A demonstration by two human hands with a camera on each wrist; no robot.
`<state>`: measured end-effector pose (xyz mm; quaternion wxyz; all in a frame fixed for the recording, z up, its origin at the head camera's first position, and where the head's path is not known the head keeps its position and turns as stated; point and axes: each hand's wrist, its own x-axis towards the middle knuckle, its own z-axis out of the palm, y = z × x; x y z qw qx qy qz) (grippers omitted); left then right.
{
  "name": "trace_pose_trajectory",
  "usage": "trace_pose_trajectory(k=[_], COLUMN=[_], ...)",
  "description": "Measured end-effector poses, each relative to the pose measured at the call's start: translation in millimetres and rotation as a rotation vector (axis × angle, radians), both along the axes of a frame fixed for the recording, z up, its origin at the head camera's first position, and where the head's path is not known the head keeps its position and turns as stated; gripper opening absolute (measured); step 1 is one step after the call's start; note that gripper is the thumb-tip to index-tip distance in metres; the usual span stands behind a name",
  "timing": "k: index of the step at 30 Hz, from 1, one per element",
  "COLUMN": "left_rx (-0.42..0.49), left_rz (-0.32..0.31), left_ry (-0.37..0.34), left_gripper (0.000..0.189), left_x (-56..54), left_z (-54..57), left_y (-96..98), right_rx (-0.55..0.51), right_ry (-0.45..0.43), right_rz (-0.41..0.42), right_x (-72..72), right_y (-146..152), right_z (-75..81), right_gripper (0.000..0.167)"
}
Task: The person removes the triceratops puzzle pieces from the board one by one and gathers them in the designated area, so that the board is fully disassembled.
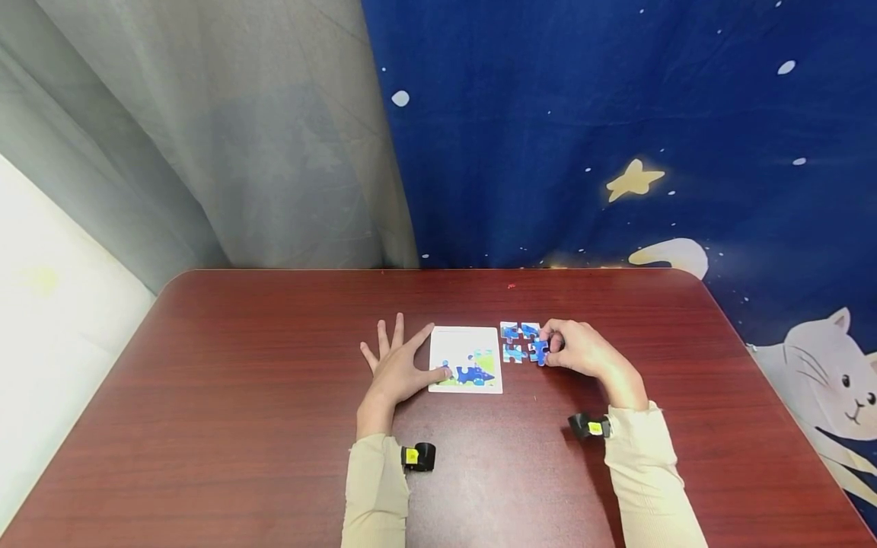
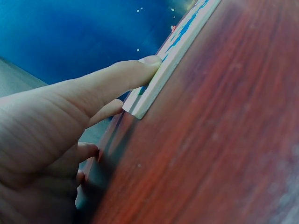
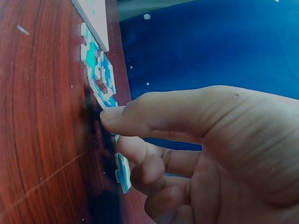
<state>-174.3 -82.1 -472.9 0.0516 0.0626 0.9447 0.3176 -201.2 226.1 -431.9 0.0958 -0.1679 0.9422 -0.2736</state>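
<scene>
A white puzzle board [image 1: 448,342] lies on the table, with a blue animal picture partly filled along its bottom and right side. My left hand [image 1: 400,371] is spread at its left edge, the thumb [image 2: 149,61] pressing on the lower left part and the index fingertip at the upper left corner. To the right of the board, my right hand [image 1: 582,352] pinches a blue puzzle piece [image 1: 538,352] between thumb and curled fingers. Beside that piece lie three more: an upper left piece [image 1: 509,331], an upper right piece [image 1: 530,329] and a lower left piece [image 1: 514,353].
The reddish-brown wooden table [image 1: 260,396] spreads around both hands. A small red scrap [image 1: 511,287] lies near its far edge. Behind the table hang a grey curtain [image 1: 288,152] and a dark blue one [image 1: 514,152]. Each wrist carries a black camera [image 1: 425,457].
</scene>
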Motion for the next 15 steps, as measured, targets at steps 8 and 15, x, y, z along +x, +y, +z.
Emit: trace_pose_trajectory(k=[8, 15], left_rx=[-0.01, -0.01], left_rz=[0.001, 0.002], left_ry=[-0.002, -0.007], left_gripper=[0.083, 0.083], left_x=[0.4, 0.6], left_z=[1.3, 2.0], left_y=[0.1, 0.5], right_rx=[0.02, 0.035], right_ry=[0.005, 0.003], right_rz=[-0.007, -0.015], right_x=[-0.7, -1.7], right_y=[-1.1, -3.6], right_z=[-3.8, -4.5], right_gripper=[0.025, 0.024])
